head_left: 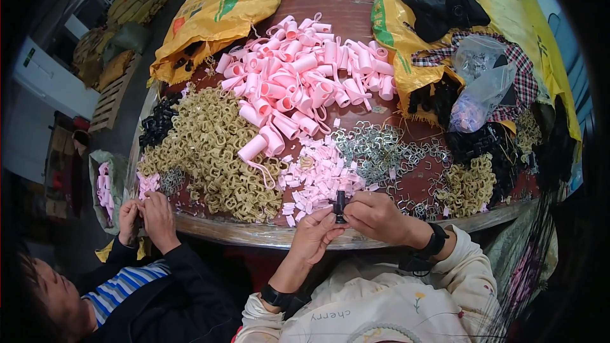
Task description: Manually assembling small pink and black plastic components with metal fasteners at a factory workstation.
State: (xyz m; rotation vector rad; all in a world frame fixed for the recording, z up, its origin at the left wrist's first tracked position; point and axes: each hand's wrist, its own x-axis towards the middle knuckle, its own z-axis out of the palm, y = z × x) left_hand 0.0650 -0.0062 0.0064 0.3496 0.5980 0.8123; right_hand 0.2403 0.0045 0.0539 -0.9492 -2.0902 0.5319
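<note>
A small upright black plastic piece (pixel 340 203) is held just above the table's near edge. My left hand (pixel 312 236) is closed on its lower end between thumb and fingers. My right hand (pixel 380 217) pinches at its right side; whether a smaller part sits between those fingertips is hidden. Just beyond my hands lies a heap of small pink plastic pieces (pixel 321 174). Bent silvery metal clips (pixel 375 146) are spread behind and to the right of it.
Pink tubes with loops (pixel 298 76) cover the table's far middle. Tan clip-shaped pieces (pixel 216 146) heap at left, more tan pieces (pixel 470 184) at right. Yellow sacks (pixel 222 9) and a black cap (pixel 441 0) lie farther back. Another person's hands (pixel 152 219) work at the left corner.
</note>
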